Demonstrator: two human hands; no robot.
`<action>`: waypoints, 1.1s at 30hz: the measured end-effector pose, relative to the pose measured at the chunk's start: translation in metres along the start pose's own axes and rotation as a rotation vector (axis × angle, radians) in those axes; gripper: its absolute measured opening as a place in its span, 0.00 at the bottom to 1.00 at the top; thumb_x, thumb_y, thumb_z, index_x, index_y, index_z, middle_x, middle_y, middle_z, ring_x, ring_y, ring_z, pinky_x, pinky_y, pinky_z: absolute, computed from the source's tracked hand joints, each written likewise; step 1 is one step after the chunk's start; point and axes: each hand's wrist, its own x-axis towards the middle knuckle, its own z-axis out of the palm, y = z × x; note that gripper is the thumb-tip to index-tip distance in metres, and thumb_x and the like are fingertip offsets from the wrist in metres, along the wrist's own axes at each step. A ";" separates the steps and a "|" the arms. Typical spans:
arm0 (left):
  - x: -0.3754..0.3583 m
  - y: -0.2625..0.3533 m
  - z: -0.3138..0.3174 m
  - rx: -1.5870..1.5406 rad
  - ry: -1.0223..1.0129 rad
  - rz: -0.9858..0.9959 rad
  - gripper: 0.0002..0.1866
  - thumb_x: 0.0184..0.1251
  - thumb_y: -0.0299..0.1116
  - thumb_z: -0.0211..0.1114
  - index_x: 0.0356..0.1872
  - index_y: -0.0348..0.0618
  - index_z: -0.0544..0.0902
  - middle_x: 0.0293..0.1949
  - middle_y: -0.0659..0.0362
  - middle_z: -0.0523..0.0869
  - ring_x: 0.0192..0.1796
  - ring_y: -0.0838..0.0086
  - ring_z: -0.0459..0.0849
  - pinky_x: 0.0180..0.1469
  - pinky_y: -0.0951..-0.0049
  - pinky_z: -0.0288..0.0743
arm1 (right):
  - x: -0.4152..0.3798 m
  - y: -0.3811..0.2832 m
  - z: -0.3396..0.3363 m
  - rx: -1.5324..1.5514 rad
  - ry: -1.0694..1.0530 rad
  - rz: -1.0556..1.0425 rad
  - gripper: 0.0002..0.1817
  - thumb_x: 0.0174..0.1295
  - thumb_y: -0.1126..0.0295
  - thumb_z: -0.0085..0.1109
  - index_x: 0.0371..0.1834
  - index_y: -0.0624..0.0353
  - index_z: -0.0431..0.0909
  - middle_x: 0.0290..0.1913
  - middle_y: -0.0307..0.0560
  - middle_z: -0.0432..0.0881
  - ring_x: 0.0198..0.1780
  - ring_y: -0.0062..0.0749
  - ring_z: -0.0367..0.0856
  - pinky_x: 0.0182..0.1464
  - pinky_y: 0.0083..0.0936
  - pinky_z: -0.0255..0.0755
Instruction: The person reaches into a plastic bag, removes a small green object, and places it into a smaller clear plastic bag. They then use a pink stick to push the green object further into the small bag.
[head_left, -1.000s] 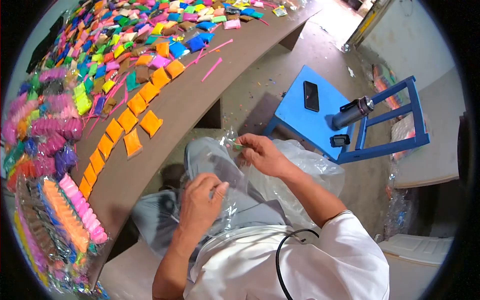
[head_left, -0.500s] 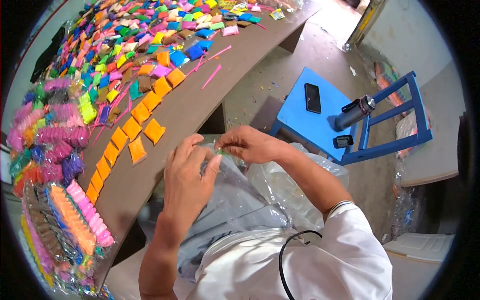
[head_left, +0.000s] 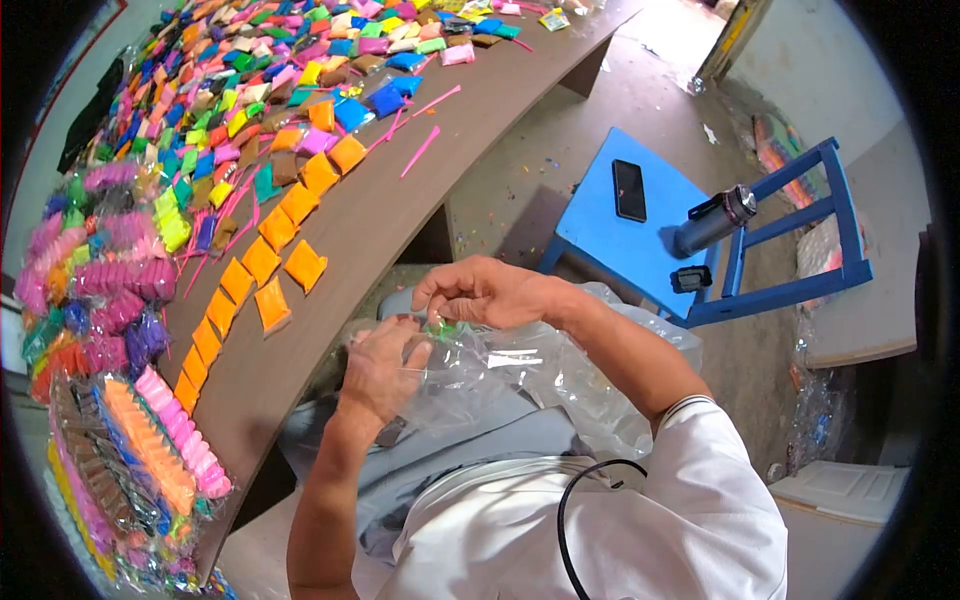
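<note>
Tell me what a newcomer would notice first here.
Probably the heap of multicoloured packets far along the table, with a row of orange packets closer in. Then the blue chair on the right, bearing a smartphone. At centre, the left hand and right hand are at a clear plastic bag.

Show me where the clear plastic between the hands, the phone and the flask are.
Clear plastic [head_left: 466,364]: head view, on its crumpled part.
Phone [head_left: 629,190]: head view, middle of its dark upper face.
Flask [head_left: 703,231]: head view, side of its body.
</note>
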 end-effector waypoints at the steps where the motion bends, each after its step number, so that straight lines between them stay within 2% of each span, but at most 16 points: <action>1: 0.000 0.000 0.002 0.038 0.052 0.028 0.11 0.59 0.32 0.67 0.38 0.35 0.83 0.46 0.48 0.85 0.50 0.51 0.83 0.54 0.58 0.74 | 0.000 0.003 -0.001 -0.036 -0.009 -0.020 0.11 0.71 0.72 0.57 0.53 0.65 0.75 0.39 0.37 0.79 0.41 0.21 0.72 0.48 0.23 0.70; 3: -0.005 0.003 0.002 0.005 0.068 0.023 0.10 0.60 0.33 0.67 0.37 0.37 0.82 0.46 0.49 0.85 0.50 0.51 0.82 0.55 0.58 0.71 | -0.002 0.003 0.002 -0.069 -0.018 -0.037 0.13 0.70 0.70 0.59 0.54 0.64 0.75 0.39 0.36 0.79 0.40 0.20 0.73 0.47 0.24 0.71; 5: -0.009 0.004 0.000 -0.028 0.084 0.015 0.09 0.60 0.34 0.66 0.36 0.39 0.82 0.46 0.49 0.85 0.51 0.52 0.81 0.57 0.58 0.68 | -0.012 -0.010 0.006 -0.035 0.061 0.169 0.15 0.68 0.68 0.63 0.53 0.63 0.75 0.36 0.39 0.79 0.38 0.20 0.73 0.43 0.25 0.72; 6: -0.011 0.003 -0.001 -0.038 0.096 -0.011 0.08 0.60 0.33 0.66 0.35 0.38 0.82 0.46 0.49 0.85 0.51 0.53 0.81 0.58 0.58 0.68 | -0.015 -0.014 0.004 -0.033 0.061 0.171 0.15 0.68 0.68 0.63 0.53 0.63 0.75 0.36 0.39 0.79 0.38 0.20 0.73 0.43 0.25 0.72; 8: -0.013 0.003 -0.003 -0.050 0.105 -0.039 0.07 0.59 0.31 0.66 0.33 0.38 0.81 0.45 0.49 0.86 0.51 0.54 0.82 0.58 0.59 0.68 | -0.021 -0.018 0.001 -0.405 -0.030 0.303 0.16 0.66 0.65 0.66 0.50 0.63 0.77 0.33 0.43 0.79 0.37 0.22 0.74 0.39 0.26 0.71; 12: -0.013 0.006 -0.004 -0.078 0.165 -0.022 0.06 0.58 0.29 0.67 0.31 0.39 0.80 0.45 0.50 0.86 0.51 0.55 0.82 0.58 0.59 0.68 | -0.026 0.008 0.000 -0.361 -0.095 0.243 0.15 0.65 0.65 0.64 0.46 0.66 0.79 0.33 0.46 0.82 0.33 0.25 0.75 0.38 0.28 0.71; 14: -0.014 0.009 -0.004 -0.097 0.160 -0.008 0.06 0.57 0.29 0.67 0.31 0.39 0.81 0.46 0.49 0.86 0.52 0.55 0.82 0.58 0.58 0.68 | -0.026 0.010 0.004 -0.308 -0.017 0.184 0.12 0.67 0.66 0.62 0.42 0.66 0.79 0.30 0.43 0.82 0.32 0.25 0.73 0.36 0.28 0.69; 18: -0.019 0.019 -0.010 -0.080 0.083 -0.039 0.08 0.58 0.30 0.68 0.35 0.39 0.81 0.57 0.47 0.81 0.57 0.52 0.79 0.62 0.57 0.68 | -0.027 0.022 0.001 -0.237 -0.103 0.239 0.15 0.70 0.61 0.60 0.47 0.63 0.80 0.35 0.43 0.82 0.37 0.25 0.76 0.43 0.28 0.71; 22: -0.021 0.025 -0.013 -0.092 0.058 -0.064 0.09 0.60 0.32 0.68 0.38 0.40 0.81 0.62 0.47 0.77 0.60 0.49 0.77 0.63 0.56 0.68 | -0.028 0.020 0.008 -0.145 0.054 0.231 0.16 0.69 0.59 0.63 0.45 0.64 0.82 0.34 0.41 0.83 0.39 0.20 0.77 0.43 0.26 0.72; 23: -0.021 0.026 -0.014 -0.092 0.057 -0.064 0.09 0.60 0.32 0.68 0.38 0.40 0.81 0.62 0.47 0.77 0.60 0.49 0.77 0.63 0.56 0.68 | -0.029 0.015 0.011 -0.115 0.126 0.260 0.16 0.68 0.59 0.63 0.43 0.64 0.82 0.34 0.40 0.83 0.39 0.19 0.77 0.42 0.26 0.72; 28: -0.020 0.028 -0.013 -0.158 0.085 -0.016 0.08 0.61 0.30 0.67 0.38 0.39 0.81 0.61 0.47 0.78 0.58 0.49 0.79 0.62 0.56 0.69 | -0.030 0.007 0.009 -0.155 0.114 0.224 0.16 0.66 0.59 0.66 0.40 0.64 0.83 0.31 0.36 0.81 0.38 0.16 0.75 0.41 0.23 0.70; 30: -0.020 0.026 -0.011 -0.154 0.079 -0.020 0.07 0.62 0.30 0.66 0.38 0.39 0.81 0.59 0.47 0.79 0.57 0.50 0.79 0.61 0.56 0.70 | -0.031 0.021 0.006 0.052 0.074 0.247 0.15 0.65 0.59 0.67 0.38 0.63 0.83 0.32 0.35 0.81 0.39 0.16 0.74 0.42 0.23 0.69; 33: -0.021 0.022 -0.009 -0.163 0.079 -0.021 0.07 0.62 0.29 0.66 0.37 0.38 0.81 0.55 0.47 0.82 0.56 0.51 0.80 0.59 0.57 0.70 | -0.032 0.025 0.006 -0.016 0.094 0.191 0.15 0.64 0.60 0.69 0.39 0.62 0.83 0.35 0.33 0.80 0.41 0.15 0.74 0.43 0.23 0.69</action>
